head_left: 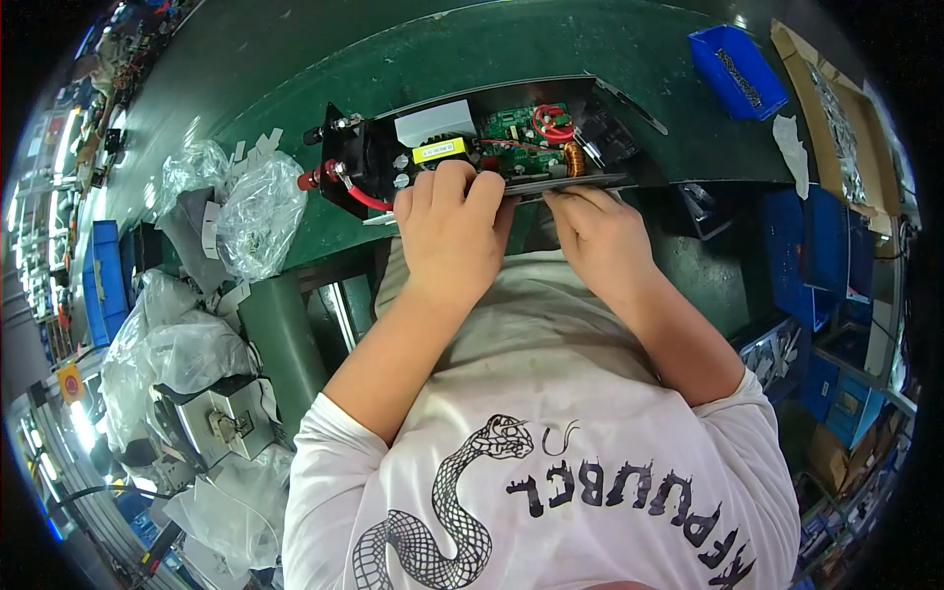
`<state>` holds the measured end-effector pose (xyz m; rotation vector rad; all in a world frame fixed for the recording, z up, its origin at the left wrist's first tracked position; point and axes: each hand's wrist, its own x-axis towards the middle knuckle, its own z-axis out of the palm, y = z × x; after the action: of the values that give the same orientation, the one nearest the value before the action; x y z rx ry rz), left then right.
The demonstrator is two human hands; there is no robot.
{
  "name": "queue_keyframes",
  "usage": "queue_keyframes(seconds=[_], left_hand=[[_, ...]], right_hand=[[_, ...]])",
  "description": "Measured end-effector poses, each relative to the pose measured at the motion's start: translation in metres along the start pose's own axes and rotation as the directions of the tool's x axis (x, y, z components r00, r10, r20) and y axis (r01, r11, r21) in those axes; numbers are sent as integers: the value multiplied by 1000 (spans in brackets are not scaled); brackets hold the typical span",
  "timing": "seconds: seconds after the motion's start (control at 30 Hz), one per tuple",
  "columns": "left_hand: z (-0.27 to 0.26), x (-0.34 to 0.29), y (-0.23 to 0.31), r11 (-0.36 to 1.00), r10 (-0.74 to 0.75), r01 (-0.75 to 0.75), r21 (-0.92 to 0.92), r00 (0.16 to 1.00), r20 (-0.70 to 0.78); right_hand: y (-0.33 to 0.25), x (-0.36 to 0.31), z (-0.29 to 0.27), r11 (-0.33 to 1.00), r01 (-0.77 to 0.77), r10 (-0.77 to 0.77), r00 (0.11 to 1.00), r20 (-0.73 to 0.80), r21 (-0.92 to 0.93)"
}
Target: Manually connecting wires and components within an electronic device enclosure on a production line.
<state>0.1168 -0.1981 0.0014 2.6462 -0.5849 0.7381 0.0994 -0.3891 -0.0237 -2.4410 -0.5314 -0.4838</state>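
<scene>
An open power inverter (516, 128) lies at the near edge of the bench, its black case uncovered. Inside are a green circuit board, a yellow-wrapped transformer (439, 149), a copper-wound coil (574, 158) and looped red wire (552, 123). Red and black terminals (313, 178) stick out at its left end. My left hand (454, 226) is closed over the near side wall, fingers bent on its top edge. Farther right along the same wall, my right hand (602, 234) pinches the edge (531, 185) with thumb and fingers. The undersides of my fingertips are hidden.
Dark tweezers (634, 106) lie behind the inverter's right end. A blue bin (737, 73) of small metal parts and a cardboard box (836, 128) stand at the back right. Clear plastic bags (260, 216) crowd the left. A green bench top (393, 49) stretches behind.
</scene>
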Motion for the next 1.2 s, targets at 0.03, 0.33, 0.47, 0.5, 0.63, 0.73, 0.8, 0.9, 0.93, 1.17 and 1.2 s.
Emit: queue_keyframes(seconds=[0.03, 0.33, 0.47, 0.5, 0.63, 0.73, 0.8, 0.9, 0.93, 1.17, 1.2], left_hand=[[0, 0, -1, 1000, -1, 1, 1, 1000, -3], [0, -2, -4, 999, 23, -23, -23, 999, -26], [1, -3, -6, 998, 43, -44, -34, 999, -33], [0, -5, -6, 998, 43, -44, -34, 999, -28], [-1, -4, -7, 998, 44, -44, -36, 999, -18], [-3, -5, -5, 998, 52, -52, -28, 999, -9], [-3, -9, -3, 998, 52, -52, -22, 999, -12], [-4, -12, -2, 999, 52, -52, -7, 999, -2], [-3, -12, -2, 999, 47, -47, -9, 999, -7], [-7, -18, -5, 998, 47, -45, -32, 997, 57], [-8, -18, -5, 997, 65, -61, -54, 995, 70]], right_hand=[[-1, 0, 0, 1000, 0, 0, 1000, -28, 0], [-1, 5, -13, 993, -12, 5, 998, -55, -114], [1, 5, -13, 989, -1, -3, 1000, -31, -148], [1, 5, -13, 989, -1, -3, 1000, -29, -147], [4, 3, -13, 988, -21, 19, 1000, -18, -154], [8, -2, -14, 981, -16, 13, 1000, -13, -192], [8, -3, -14, 976, 7, -10, 1000, -11, -218], [5, -1, -16, 975, 12, -19, 999, -30, -220], [4, 0, -16, 976, 17, -25, 999, -36, -217], [-1, 3, -48, 994, 68, -49, 977, 210, -84], [-3, 9, -59, 980, 195, -188, 974, 125, -44]])
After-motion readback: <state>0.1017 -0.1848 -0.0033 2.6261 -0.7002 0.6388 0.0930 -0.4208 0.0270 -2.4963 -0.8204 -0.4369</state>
